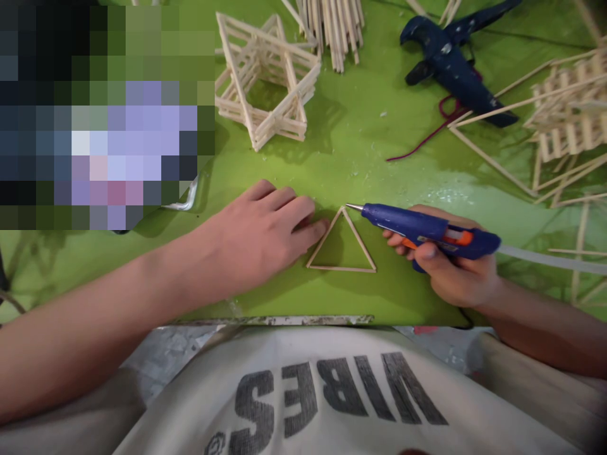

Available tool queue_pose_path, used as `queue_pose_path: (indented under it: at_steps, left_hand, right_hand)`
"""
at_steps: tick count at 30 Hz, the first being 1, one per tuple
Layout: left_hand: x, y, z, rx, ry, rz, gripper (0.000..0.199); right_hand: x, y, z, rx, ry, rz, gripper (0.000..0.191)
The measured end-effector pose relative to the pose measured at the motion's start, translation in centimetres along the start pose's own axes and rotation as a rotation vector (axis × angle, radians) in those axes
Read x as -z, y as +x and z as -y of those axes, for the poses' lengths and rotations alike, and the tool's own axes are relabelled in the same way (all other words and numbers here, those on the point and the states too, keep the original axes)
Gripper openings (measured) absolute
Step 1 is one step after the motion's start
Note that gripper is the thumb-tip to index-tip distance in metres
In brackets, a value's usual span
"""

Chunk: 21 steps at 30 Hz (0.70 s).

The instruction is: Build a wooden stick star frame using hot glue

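Observation:
A blue glue gun [412,224] is gripped in my right hand [458,275], its metal tip at the top corner of a small triangle of thin wooden sticks [359,239]. A pale glue stick [545,255] sticks out of the gun's back end. The triangle lies flat on the green table [265,291]. My left hand [270,224] rests palm down with curled fingers, one fingertip pressing on the triangle's left side; the thumb is hidden.
Beyond my left hand stands a star-shaped frame of stacked sticks [244,120]. A bundle of sticks [336,28], a dark blue clamp-like tool [441,60] and a magenta string [412,151] lie farther back. More stick structures [569,107] are at right. The upper left is pixelated.

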<state>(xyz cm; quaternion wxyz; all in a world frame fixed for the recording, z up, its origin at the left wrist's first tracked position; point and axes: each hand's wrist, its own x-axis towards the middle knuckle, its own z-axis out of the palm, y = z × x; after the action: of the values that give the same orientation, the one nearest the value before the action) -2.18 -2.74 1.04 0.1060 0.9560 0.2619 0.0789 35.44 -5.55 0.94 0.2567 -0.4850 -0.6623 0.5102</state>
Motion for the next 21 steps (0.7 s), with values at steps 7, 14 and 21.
queue_pose_path:
  at_steps: [7, 14, 21]
  left_hand:
    - [0.1, 0.2, -0.3, 0.016, 0.018, -0.010, 0.034]
    - [0.5, 0.3, -0.5, 0.014, 0.063, 0.015, 0.035]
    - [0.3, 0.2, 0.0, -0.034, 0.125, 0.038, 0.040]
  right_hand:
    - [-0.2, 0.1, 0.7, 0.044, 0.119, -0.024, 0.032]
    - [0.4, -0.1, 0.6, 0.112, 0.095, -0.004, 0.035]
    - [3.8, -2.2, 0.7, 0.225, -0.010, -0.243, 0.080]
